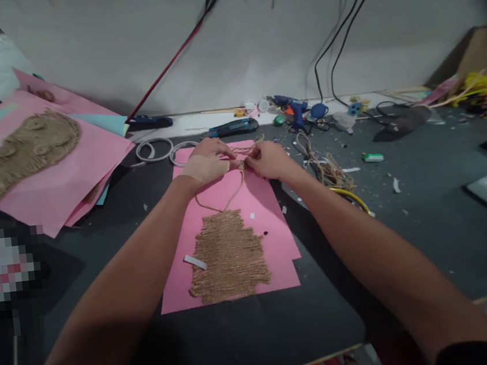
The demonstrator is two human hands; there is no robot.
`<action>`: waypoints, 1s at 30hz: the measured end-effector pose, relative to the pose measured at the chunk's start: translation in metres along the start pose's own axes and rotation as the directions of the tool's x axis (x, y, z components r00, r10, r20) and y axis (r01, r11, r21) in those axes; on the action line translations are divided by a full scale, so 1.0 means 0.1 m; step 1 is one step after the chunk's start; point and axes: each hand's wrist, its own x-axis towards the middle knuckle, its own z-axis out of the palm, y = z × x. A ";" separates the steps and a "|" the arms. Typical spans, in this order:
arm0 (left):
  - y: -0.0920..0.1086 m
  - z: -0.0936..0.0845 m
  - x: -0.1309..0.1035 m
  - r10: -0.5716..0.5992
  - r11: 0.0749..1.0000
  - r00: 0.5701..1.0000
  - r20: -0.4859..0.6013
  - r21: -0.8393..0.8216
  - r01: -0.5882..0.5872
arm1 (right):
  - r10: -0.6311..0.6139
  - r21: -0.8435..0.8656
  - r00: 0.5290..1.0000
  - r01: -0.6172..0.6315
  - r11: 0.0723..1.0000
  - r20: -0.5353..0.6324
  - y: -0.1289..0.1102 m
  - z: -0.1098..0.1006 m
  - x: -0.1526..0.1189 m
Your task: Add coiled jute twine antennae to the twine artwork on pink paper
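Left hand: in the head view, over the upper part of the pink sheet, fingers bent and nearly together at the top of the twine cord – whether they grip it, I cannot tell.
Right hand: just beside the left, thumb and forefinger drawn close; what sits between them I cannot tell.
Cord: runs down from the hands to the woven-looking twine panel.
Twine panel: flat on the lower sheet, a white strip across its left edge.
Dark table: under the sheet – a twine tangle to the right, a cutter and glue gun behind.
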 end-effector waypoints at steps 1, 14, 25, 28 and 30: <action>0.01 0.00 0.00 -0.005 1.000 1.000 -0.007 0.001 0.005 | 0.001 0.018 1.000 -0.001 1.000 0.012 0.01 0.00 0.01; 0.09 0.03 0.00 0.056 0.998 0.998 0.015 0.021 -0.056 | 0.030 0.278 0.987 -0.073 0.958 0.157 0.10 0.00 0.06; 0.05 -0.09 0.01 0.050 0.996 0.999 0.013 0.068 -0.050 | 0.017 0.266 0.982 -0.067 0.962 0.186 0.07 -0.03 0.03; 0.04 -0.11 0.00 0.028 0.997 0.999 -0.032 0.069 -0.026 | -0.015 0.242 0.993 -0.015 0.970 0.121 0.07 -0.01 0.05; 0.03 -0.09 -0.01 0.028 0.997 0.997 -0.071 0.071 -0.023 | -0.020 0.237 0.995 -0.003 0.971 0.097 0.07 0.01 0.05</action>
